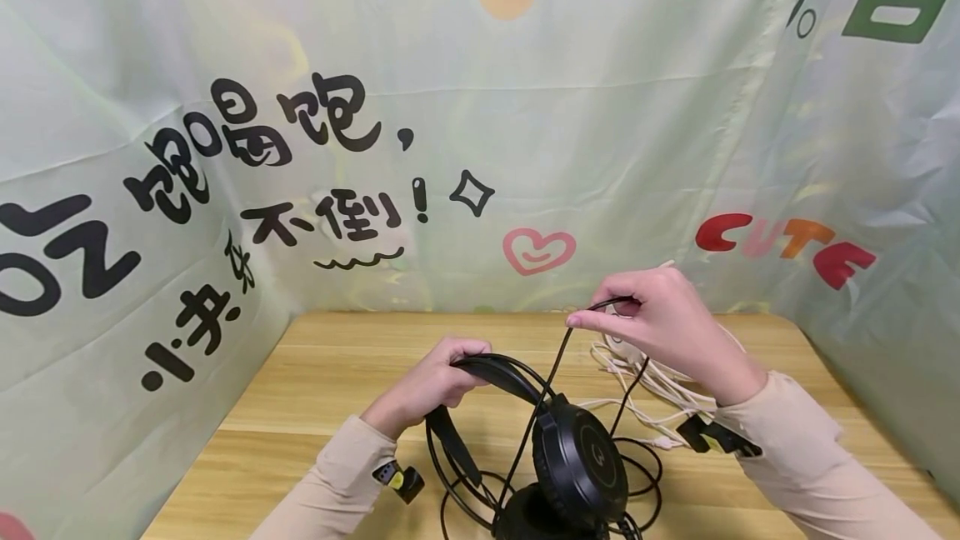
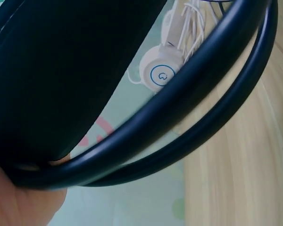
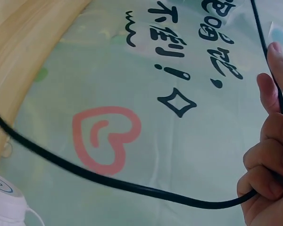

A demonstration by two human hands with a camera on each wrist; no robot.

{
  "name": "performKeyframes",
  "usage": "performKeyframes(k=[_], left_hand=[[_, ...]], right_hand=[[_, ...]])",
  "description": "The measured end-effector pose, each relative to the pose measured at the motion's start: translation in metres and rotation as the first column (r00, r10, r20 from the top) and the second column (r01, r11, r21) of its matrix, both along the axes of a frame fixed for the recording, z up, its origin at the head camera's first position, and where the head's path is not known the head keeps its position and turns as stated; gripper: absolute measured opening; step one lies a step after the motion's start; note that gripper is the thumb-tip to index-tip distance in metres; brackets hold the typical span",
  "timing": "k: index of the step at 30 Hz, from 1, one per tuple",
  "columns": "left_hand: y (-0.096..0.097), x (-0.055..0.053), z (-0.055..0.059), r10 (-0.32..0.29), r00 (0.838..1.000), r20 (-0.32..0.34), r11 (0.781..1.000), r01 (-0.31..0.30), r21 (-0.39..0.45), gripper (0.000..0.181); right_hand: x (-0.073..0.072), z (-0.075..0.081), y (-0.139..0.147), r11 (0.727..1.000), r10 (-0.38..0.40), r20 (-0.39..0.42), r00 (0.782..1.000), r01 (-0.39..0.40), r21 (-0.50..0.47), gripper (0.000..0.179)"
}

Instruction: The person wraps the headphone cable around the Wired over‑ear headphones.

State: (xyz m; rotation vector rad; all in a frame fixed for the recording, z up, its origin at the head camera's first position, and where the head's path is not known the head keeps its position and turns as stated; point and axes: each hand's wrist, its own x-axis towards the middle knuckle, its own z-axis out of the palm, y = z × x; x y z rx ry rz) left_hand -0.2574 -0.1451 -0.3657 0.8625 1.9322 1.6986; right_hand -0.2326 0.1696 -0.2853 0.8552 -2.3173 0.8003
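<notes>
Black over-ear headphones (image 1: 592,457) are held up by the headband in my left hand (image 1: 427,377), whose fingers curl round the top of the band. In the left wrist view the padded strap and the frame tubes (image 2: 146,117) fill much of the picture. My right hand (image 1: 660,319) pinches the black cable (image 1: 551,377) above and to the right of the ear cups. The cable runs down from these fingers in front of the headband. In the right wrist view another stretch of cable (image 3: 132,188) sags from the curled lower fingers. The lower ear cup is partly cut off by the frame edge.
White headphones (image 2: 155,70) with bundled white cable (image 1: 667,390) lie at the back right of the wooden table (image 1: 330,365). Loops of black cable (image 1: 652,473) rest by the black headphones. A printed cloth (image 1: 420,40) hangs behind and on both sides.
</notes>
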Motion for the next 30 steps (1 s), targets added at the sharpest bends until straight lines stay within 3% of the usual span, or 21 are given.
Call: performKeyframes(k=[9, 15, 19, 24, 30], left_hand=[[-0.002, 0.002, 0.0, -0.024, 0.999, 0.047, 0.998, 0.021, 0.063, 0.021], [-0.002, 0.002, -0.001, -0.028, 0.997, 0.071, 0.994, 0.021, 0.104, 0.013], [-0.003, 0.002, -0.002, -0.024, 0.996, 0.083, 0.993, 0.014, 0.115, 0.013], [-0.003, 0.003, -0.003, -0.022, 0.994, 0.106, 0.989, 0.006, 0.148, 0.017], [-0.004, 0.004, -0.002, -0.034, 0.99, 0.135, 0.978, 0.005, 0.21, 0.019]], right_hand=[[-0.007, -0.012, -0.003, 0.999, -0.039, 0.092, 0.995, 0.042, -0.026, 0.032], [-0.013, -0.025, -0.003, 0.995, -0.094, 0.131, 0.987, 0.097, -0.023, 0.032], [-0.016, -0.033, -0.002, 0.996, -0.059, 0.193, 0.979, 0.069, -0.048, 0.031], [-0.018, -0.041, -0.005, 0.992, 0.008, 0.304, 0.953, 0.03, -0.12, 0.029], [-0.021, -0.053, -0.006, 0.986, 0.038, 0.34, 0.94, 0.02, -0.163, 0.03]])
